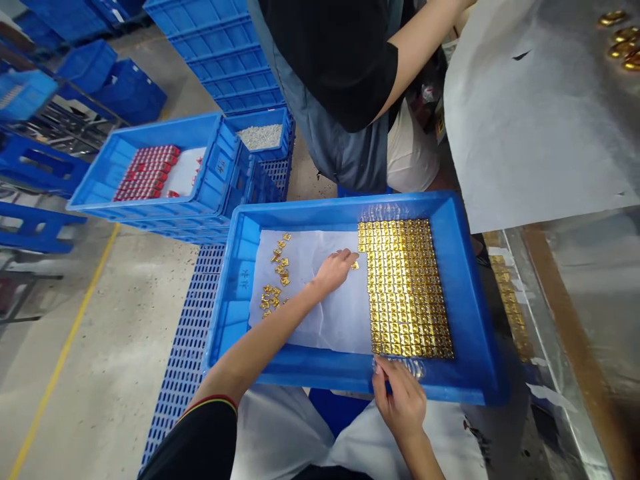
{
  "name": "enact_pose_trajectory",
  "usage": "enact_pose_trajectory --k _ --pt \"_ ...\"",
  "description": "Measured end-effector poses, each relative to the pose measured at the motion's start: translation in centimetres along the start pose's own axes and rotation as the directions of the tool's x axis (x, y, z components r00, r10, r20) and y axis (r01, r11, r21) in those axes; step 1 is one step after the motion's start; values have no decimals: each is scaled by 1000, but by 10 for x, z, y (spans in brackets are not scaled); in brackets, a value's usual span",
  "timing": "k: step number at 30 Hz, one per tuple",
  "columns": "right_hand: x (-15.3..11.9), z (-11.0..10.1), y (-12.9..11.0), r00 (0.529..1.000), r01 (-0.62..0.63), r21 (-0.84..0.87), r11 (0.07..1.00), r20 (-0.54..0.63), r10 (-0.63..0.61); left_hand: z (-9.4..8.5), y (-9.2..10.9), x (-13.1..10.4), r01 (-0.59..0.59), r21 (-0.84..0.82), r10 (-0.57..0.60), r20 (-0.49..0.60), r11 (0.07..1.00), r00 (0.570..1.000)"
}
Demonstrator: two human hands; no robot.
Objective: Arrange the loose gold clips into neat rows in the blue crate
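Note:
Gold square pieces (405,287) lie in tight rows on the right side of a blue tray (320,377). Loose gold pieces (283,270) are scattered at the left on a white sheet (333,320). My left hand (336,268) reaches over the sheet, its fingers together on a single gold piece (355,265) beside the rows' left edge. Over the tray's near rim is my right hand (400,397), thumb and forefinger pinched near the bottom corner of the rows; anything between the fingertips is too small to make out.
A person (340,80) sits beyond the tray. Blue crates with red pieces (147,173) stand at the upper left, near a bin of white bits (261,137). On the right is a table with a grey-white sheet (545,127) and gold rings (625,47).

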State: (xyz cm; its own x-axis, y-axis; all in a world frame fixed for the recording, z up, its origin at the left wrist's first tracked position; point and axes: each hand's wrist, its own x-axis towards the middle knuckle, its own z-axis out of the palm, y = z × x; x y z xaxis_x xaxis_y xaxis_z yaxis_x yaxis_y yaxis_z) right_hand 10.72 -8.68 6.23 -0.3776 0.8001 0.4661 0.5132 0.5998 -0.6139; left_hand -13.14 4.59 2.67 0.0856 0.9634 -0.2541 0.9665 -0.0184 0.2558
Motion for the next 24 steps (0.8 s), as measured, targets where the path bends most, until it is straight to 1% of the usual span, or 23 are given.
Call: enact_pose_trajectory --k 3,7,10,14,19,24 --pt "0 1 0 1000 -7 -2 1000 -6 7 8 -2 -3 56 -44 -58 -47 997 997" --pt "2 0 0 1000 -11 10 1000 4 10 16 -1 -2 35 -59 -37 -35 998 999" --pt "4 0 -1 1000 -7 5 1000 2 7 19 2 1 56 -72 -61 -64 996 996" --pt "4 1 -1 1000 -3 -17 1000 -9 3 21 5 6 94 -108 -103 -81 990 991" --pt "3 2 -1 1000 3 -27 1000 12 -3 21 6 19 121 -176 -144 -119 977 982" --pt "2 3 -1 1000 -2 -37 999 12 3 22 15 25 135 -207 -162 -122 969 979"
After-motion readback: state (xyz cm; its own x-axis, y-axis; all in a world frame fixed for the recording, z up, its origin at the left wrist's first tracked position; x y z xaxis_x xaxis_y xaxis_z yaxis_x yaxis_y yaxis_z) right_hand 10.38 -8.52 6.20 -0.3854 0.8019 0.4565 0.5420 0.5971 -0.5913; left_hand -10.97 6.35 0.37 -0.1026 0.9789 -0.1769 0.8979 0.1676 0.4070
